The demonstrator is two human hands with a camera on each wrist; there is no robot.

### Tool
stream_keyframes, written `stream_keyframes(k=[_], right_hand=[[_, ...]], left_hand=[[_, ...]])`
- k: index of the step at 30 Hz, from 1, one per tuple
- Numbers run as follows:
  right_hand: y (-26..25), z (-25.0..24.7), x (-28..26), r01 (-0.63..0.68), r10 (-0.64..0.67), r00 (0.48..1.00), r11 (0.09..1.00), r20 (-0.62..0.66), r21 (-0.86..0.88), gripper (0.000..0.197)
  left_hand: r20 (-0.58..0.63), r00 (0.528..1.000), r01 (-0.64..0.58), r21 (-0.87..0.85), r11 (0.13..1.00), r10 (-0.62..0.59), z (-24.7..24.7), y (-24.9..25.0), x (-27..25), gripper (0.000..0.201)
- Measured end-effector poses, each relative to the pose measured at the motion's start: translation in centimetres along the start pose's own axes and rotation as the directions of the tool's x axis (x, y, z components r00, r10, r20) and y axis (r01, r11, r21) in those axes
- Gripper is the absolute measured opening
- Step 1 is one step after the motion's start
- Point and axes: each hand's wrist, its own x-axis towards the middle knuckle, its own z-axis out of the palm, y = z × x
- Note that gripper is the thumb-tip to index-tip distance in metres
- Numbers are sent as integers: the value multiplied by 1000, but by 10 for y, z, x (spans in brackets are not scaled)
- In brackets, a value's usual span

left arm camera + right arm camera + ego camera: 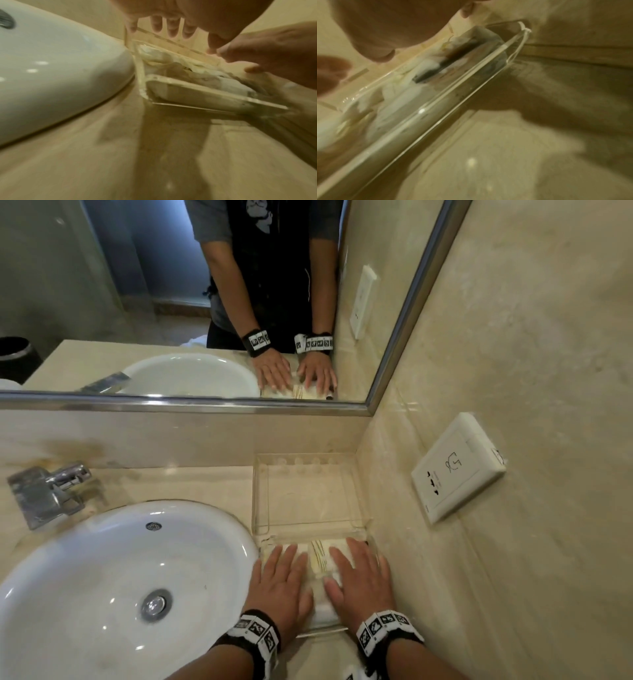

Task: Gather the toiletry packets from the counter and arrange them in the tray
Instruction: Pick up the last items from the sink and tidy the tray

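A clear acrylic tray [260,498] stands on the beige counter in the corner, right of the basin. White toiletry packets [320,558] lie in its near compartment. My left hand [282,573] and right hand [359,570] lie flat, side by side, on the packets with fingers straight. In the left wrist view the packets [173,69] show crumpled behind the tray's front wall [214,94], with my left hand [173,28] above them. In the right wrist view the packets [399,97] and a dark item [447,63] show through the tray wall [436,119]. The tray's far compartment holds nothing.
A white basin [113,587] with a chrome tap [48,491] fills the left. A mirror [188,296] runs along the back wall. A white socket plate [457,467] is on the right wall, close beside the tray.
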Motion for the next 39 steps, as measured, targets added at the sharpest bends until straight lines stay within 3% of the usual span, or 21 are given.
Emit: stream_keyframes(k=[4,7,12,19,24,26,32,34,36,39], right_hand=[[-4,3,-21,-116,122,992,985,-40,130,62],[-11,7,-30,-185,185,983,968,16,169,59],[-15,8,-27,-267,265,964,951,38,158,58],[-16,9,-33,-246,247,969,951,20,189,53],[-17,8,-61,-219,248,964,946,-99,237,30],[-16,3,-72,-276,285,958,923,5,269,20],[-9,4,-88,-578,470,813,715,343,392,33],[-9,12,-86,-656,489,754,537,438,530,35],[-11,17,-80,-703,501,689,285,524,652,30],[-15,14,-73,-711,501,624,48,599,701,20]], left_hand=[[11,983,184,-41,982,-183,-10,-22,-25,74],[32,973,231,-72,970,-229,-16,-32,-36,76],[102,964,258,-112,960,-247,-18,-36,-41,76],[148,952,290,-173,941,-266,-18,-37,-43,75],[161,961,246,-144,959,-223,-24,-37,-42,72],[180,964,219,-118,969,-196,-26,-36,-40,72],[227,963,160,-34,986,-149,-25,-36,-38,87],[233,963,146,-16,989,-138,-22,-38,-38,98],[230,964,139,1,990,-135,-22,-38,-38,106],[214,967,133,26,991,-135,-21,-37,-37,108]])
